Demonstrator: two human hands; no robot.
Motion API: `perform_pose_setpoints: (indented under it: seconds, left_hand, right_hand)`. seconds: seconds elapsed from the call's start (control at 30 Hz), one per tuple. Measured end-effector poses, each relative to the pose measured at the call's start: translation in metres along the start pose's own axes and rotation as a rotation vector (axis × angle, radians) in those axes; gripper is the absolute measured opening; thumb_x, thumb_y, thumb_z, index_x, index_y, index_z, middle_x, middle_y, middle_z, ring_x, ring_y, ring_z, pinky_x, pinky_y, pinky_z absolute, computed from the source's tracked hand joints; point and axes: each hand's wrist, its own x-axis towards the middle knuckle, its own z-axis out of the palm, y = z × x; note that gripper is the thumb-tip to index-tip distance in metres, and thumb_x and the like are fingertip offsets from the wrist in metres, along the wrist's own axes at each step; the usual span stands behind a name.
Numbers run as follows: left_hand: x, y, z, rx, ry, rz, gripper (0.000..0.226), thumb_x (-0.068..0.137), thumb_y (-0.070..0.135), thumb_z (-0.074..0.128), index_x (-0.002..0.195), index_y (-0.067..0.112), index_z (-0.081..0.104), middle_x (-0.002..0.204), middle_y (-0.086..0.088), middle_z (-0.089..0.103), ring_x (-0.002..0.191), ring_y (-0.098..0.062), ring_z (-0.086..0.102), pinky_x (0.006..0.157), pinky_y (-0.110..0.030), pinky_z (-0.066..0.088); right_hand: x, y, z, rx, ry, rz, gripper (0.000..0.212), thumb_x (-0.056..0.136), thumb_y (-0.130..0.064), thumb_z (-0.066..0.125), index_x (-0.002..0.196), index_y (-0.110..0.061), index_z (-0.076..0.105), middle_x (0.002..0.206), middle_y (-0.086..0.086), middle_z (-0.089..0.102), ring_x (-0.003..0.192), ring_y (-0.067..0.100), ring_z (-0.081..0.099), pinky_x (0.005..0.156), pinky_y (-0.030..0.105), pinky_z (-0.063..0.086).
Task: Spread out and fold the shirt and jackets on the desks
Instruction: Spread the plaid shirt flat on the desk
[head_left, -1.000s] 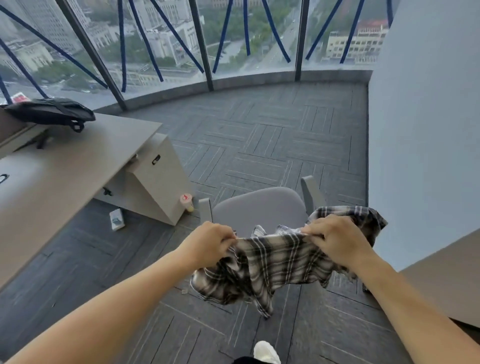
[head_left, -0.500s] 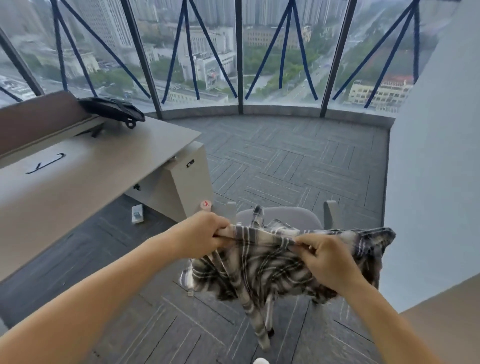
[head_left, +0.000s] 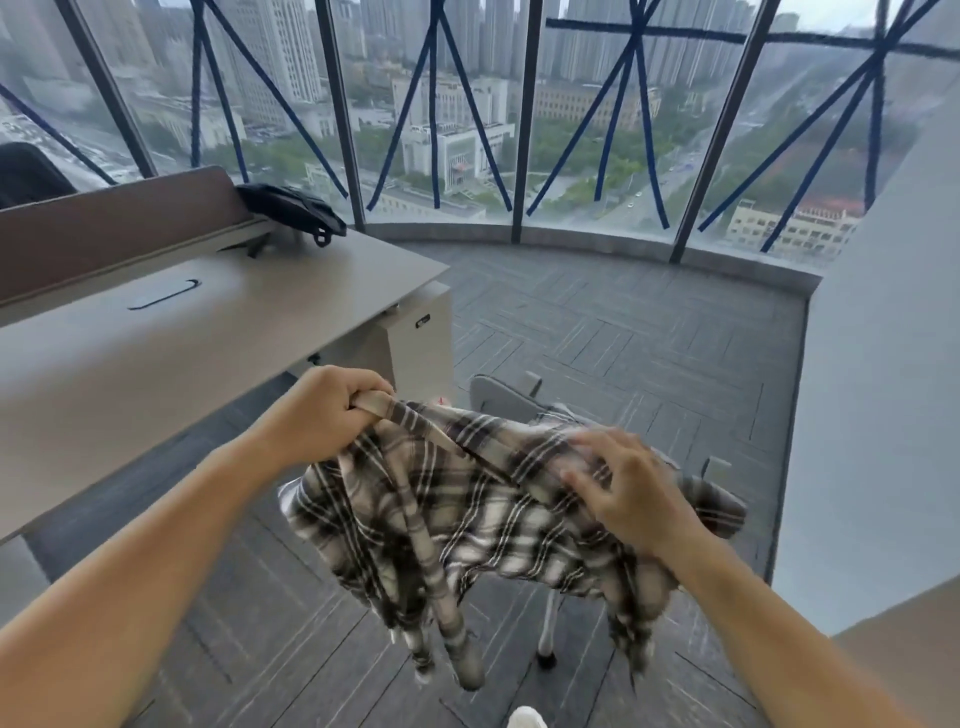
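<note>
Here the plaid shirt (head_left: 467, 509) hangs in the air between the person's hands, above the carpeted floor and in front of a grey chair (head_left: 501, 400). It is not yet on the worktop (head_left: 182, 353) to the left. The left hand (head_left: 327, 410) is curled tight round a pale edge band of the shirt, probably the collar or front placket. The right hand (head_left: 634, 499) lies on top of the bunched cloth with its fingers spread. It is blurred, so it cannot be told whether it pinches fabric underneath. The hands are apart, with crumpled cloth between them and loose ends dangling low.

The step in hand looks like finding the shirt's edges so that it can be opened out. The right hand would do best to follow the band the left holds to the matching shoulder or corner and grip there. Drawing the hands apart should then let the body hang flat. After that it can go to the worktop, with the dangling ends kept off the floor.
</note>
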Motion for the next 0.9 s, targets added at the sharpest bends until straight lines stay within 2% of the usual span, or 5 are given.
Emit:
perform_pose_setpoints:
  seconds: [0.1,0.27,0.53,0.73,0.9]
  left_hand:
    - [-0.028,-0.012,-0.019,0.005,0.075,-0.028,0.025,0.091,0.010,0.062,0.086,0.031,0.075,0.076,0.014,0.072,0.072,-0.011,0.068,0.069,-0.032,0.054]
    - [-0.083,-0.030,-0.044,-0.025,0.147,-0.144,0.034,0.086,-0.002,0.065,0.085,0.031,0.076,0.078,0.018,0.072,0.075,-0.003,0.067,0.072,-0.025,0.054]
    - [-0.163,-0.081,-0.059,0.012,0.009,-0.399,0.028,0.078,0.005,0.076,0.078,0.034,0.075,0.076,0.016,0.073,0.077,-0.002,0.067,0.070,-0.016,0.049]
    - [-0.217,-0.123,-0.032,0.018,-0.345,-0.644,0.045,0.076,0.043,0.082,0.116,0.033,0.063,0.099,0.009,0.068,0.085,-0.004,0.064,0.073,-0.016,0.049]
    - [-0.222,-0.117,-0.007,-0.270,-0.169,-0.625,0.083,0.073,0.062,0.076,0.141,0.039,0.034,0.128,0.012,0.056,0.117,-0.007,0.057,0.101,-0.026,0.046]
  right_hand:
    - [0.029,0.023,0.010,-0.224,-0.146,0.183,0.059,0.095,-0.048,0.058,0.148,-0.030,0.041,0.149,-0.004,0.047,0.137,0.025,0.042,0.113,0.047,0.035]
    - [0.054,0.013,0.059,-0.211,-0.369,0.108,0.058,0.093,-0.035,0.057,0.148,-0.034,0.039,0.152,-0.004,0.043,0.136,0.024,0.045,0.108,0.046,0.042]
    - [0.060,-0.070,0.101,-0.181,-0.242,-0.156,0.017,0.092,-0.017,0.054,0.101,-0.020,0.069,0.105,0.003,0.067,0.097,0.031,0.065,0.078,0.039,0.051]
    - [0.044,-0.179,0.097,0.162,-0.154,-0.607,0.016,0.088,-0.009,0.069,0.102,-0.017,0.071,0.097,-0.011,0.062,0.085,0.009,0.059,0.075,0.032,0.054]
    - [0.039,-0.238,0.103,0.238,-0.167,-0.718,0.019,0.085,-0.003,0.068,0.098,-0.017,0.069,0.110,-0.008,0.048,0.108,0.018,0.047,0.094,0.026,0.041]
